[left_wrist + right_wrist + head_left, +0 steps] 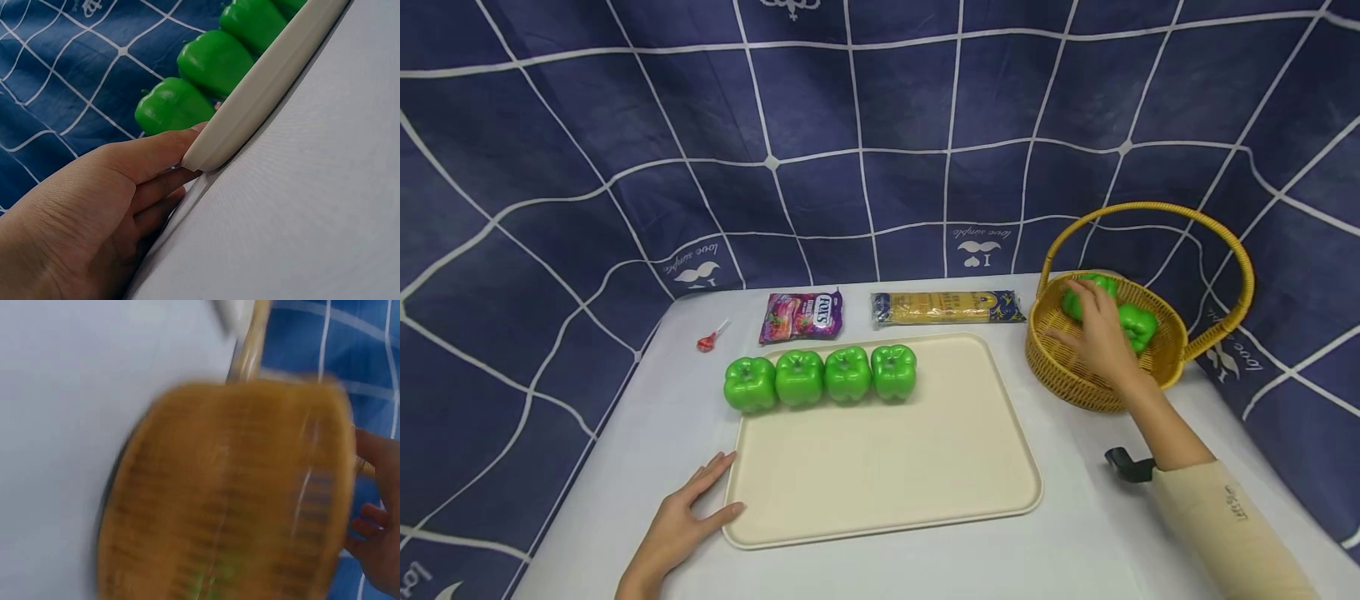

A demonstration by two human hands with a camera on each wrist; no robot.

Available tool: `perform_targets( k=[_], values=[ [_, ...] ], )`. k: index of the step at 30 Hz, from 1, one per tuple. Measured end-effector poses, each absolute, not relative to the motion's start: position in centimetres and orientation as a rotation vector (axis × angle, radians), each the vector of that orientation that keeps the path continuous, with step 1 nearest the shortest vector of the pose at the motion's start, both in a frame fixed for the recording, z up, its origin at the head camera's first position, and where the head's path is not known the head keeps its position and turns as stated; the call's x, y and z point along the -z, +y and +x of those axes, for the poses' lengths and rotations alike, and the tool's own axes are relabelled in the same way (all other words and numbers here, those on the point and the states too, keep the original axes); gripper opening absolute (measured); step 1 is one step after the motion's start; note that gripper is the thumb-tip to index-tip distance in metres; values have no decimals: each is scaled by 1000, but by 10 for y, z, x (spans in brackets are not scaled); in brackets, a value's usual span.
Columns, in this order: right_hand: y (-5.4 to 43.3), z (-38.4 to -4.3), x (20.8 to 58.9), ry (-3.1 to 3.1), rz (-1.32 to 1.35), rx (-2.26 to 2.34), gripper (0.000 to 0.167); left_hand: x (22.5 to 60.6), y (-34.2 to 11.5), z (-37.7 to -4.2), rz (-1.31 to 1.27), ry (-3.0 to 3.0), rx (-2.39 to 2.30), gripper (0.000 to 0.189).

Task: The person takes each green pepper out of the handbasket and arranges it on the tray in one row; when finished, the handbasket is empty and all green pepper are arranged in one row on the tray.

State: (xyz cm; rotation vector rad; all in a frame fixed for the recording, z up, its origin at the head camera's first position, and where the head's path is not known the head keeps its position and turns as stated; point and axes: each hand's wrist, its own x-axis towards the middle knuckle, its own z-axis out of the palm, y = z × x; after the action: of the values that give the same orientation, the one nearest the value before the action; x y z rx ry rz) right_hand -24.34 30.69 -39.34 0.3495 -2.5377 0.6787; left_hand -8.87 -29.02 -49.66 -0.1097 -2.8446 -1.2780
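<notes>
My left hand (677,523) rests at the left edge of a cream tray (887,467), with its fingers fairly straight and touching the rim. In the left wrist view, the fingertips meet that raised rim (250,103). Several green bell peppers (800,377) stand in a row along the tray's far left side. Over the wicker basket (1063,379) is my right hand (1101,333), fingers spread and nothing held. Two more green bell peppers (1138,327) lie inside, one partly hidden behind the fingers. The right wrist view shows the basket (212,456) blurred, beside my hand (378,519).
Behind the tray lie a purple candy bag (801,317) and a long pack of pasta (947,307). A red lollipop (707,341) is at the far left. The basket's tall handle (1243,258) arches up at the right. A black object (1126,465) sits by the right forearm.
</notes>
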Motion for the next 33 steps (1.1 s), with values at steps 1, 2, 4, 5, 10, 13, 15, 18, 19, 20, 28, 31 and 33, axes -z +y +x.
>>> perform_targets(
  k=[1,2,4,5,10,13,15,18,19,20,28,31,33],
  values=[
    [317,-244,393,-2553,319,-657,83,497,-290,-88,-110,-2847,1279,70],
    [326,-244,393,-2569,290,-634,83,497,-290,-88,-108,-2845,1285,70],
    [344,-243,393,-2581,264,-602,83,498,-290,-88,-110,-2841,1296,69],
    [352,-243,394,-2589,254,-588,83,498,-290,-88,-113,-2839,1298,69],
    [385,-243,399,-2662,276,-480,85,498,-291,-88,-115,-2829,1299,69],
    [396,-243,404,-2714,288,-424,84,498,-290,-88,-119,-2831,1297,69],
    [401,-244,406,-2743,295,-407,82,498,-290,-88,-120,-2832,1296,69],
    [405,-245,409,-2769,317,-401,77,497,-290,-88,-120,-2838,1292,69],
    [406,-245,410,-2778,321,-406,76,497,-290,-88,-120,-2840,1290,69],
    [407,-245,411,-2787,323,-410,76,497,-290,-88,-119,-2842,1291,69],
    [413,-249,418,-2815,313,-435,76,497,-291,-88,-124,-2840,1299,69],
    [414,-251,420,-2825,308,-436,73,497,-290,-88,-124,-2839,1301,69],
    [413,-252,421,-2842,291,-444,72,496,-290,-88,-122,-2840,1305,69]
  ],
)
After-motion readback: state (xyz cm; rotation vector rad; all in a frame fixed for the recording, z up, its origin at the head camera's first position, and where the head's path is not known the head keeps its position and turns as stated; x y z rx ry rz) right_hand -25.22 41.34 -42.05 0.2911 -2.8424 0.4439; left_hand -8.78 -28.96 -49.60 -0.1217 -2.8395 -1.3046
